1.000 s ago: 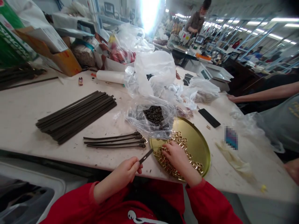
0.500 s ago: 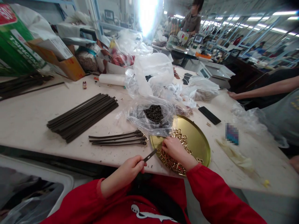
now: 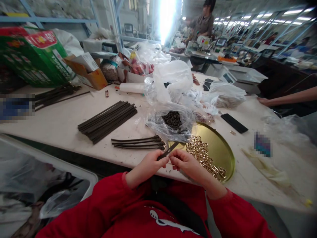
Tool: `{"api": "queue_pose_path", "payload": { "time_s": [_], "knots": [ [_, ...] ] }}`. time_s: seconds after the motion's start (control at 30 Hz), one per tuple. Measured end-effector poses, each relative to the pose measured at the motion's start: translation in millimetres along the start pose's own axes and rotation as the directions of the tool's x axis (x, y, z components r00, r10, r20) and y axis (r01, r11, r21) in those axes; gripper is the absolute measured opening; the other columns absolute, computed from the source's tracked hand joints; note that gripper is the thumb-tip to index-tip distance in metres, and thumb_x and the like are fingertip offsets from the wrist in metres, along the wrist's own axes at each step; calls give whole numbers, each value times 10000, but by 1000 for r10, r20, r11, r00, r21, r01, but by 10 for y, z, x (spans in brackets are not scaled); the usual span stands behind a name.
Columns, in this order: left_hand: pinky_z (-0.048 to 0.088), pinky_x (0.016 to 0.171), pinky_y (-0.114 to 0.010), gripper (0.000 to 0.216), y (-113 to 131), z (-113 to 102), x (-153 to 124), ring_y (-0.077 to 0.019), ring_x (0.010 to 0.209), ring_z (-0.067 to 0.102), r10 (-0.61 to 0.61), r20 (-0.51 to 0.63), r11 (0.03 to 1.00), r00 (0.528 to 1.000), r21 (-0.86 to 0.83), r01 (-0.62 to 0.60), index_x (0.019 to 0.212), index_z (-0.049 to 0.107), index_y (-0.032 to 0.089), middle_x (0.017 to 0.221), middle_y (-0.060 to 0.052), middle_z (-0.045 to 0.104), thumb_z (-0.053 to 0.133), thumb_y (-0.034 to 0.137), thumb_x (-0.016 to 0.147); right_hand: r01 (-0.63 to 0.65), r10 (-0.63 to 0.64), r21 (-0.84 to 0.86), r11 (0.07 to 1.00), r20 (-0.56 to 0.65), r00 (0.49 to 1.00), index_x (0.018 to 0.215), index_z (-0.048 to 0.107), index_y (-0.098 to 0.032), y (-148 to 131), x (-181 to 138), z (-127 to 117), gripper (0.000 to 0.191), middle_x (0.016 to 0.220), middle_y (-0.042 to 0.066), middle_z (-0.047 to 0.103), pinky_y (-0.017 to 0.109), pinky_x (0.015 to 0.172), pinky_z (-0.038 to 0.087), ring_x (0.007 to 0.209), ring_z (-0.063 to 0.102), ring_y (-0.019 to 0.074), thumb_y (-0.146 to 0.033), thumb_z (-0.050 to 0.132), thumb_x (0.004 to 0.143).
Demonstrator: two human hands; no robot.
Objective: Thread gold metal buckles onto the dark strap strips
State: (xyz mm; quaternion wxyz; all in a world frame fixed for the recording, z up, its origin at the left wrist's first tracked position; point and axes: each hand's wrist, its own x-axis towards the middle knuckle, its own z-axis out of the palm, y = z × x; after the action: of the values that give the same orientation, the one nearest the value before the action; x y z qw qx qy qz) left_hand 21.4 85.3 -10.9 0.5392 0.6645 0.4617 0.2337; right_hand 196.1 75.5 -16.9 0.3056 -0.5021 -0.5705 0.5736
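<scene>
Head view: fingers of both hands pinch a dark strap over a cluttered workshop table

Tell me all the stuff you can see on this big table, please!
Strap: one, dark, pinched between both hands.
Gold buckles: a heap, on the tray.
Round tray: one, gold, table's near edge.
Bag of dark small parts: one, clear plastic, behind the tray.
Finished straps: a few, dark, left of the tray.
Loose strap bundle: one pile, dark, table middle.
Phone: one, black, right of the tray.
White roll: one, far side.
Green box: one, far left.
Co-worker's arm: one, right edge.
Left hand: holds the strap.
Right hand: at the strap's tip.
</scene>
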Motion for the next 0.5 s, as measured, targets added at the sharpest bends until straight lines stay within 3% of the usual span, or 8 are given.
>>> {"api": "queue_pose_path", "payload": {
  "time_s": [0.13,0.23,0.33,0.5],
  "knots": [
    [319,538,-209,232,-4,15,-35,-99,567,409,-70,38,994,997,-80,73,648,508,154,597,37,479,463,347,768,-45,44,201,979,11,999,788,591,-179,-31,-5,117,235,590,-39,558,223,472,392,474,481,81,-403,612,722],
    [329,540,-208,217,-14,4,-40,-99,565,417,-110,-25,989,994,-99,107,628,489,158,588,38,469,453,323,764,-94,91,347,933,25,996,860,592,-181,32,5,166,297,701,-7,607,233,515,420,541,518,89,-446,603,726],
    [354,566,-213,216,-24,-28,-22,-109,594,445,-104,-113,992,988,-84,95,615,481,161,598,30,489,459,324,754,-141,130,389,910,56,990,848,586,-178,118,-9,246,298,745,4,613,236,531,421,568,531,92,-446,620,721],
    [372,587,-215,230,-101,-48,3,-114,611,458,-95,-150,994,984,-63,86,666,516,156,629,26,517,481,361,766,-114,167,464,878,-76,983,800,591,-172,207,-33,356,267,703,-10,604,235,554,420,559,516,85,-413,656,706]
  ]
}}
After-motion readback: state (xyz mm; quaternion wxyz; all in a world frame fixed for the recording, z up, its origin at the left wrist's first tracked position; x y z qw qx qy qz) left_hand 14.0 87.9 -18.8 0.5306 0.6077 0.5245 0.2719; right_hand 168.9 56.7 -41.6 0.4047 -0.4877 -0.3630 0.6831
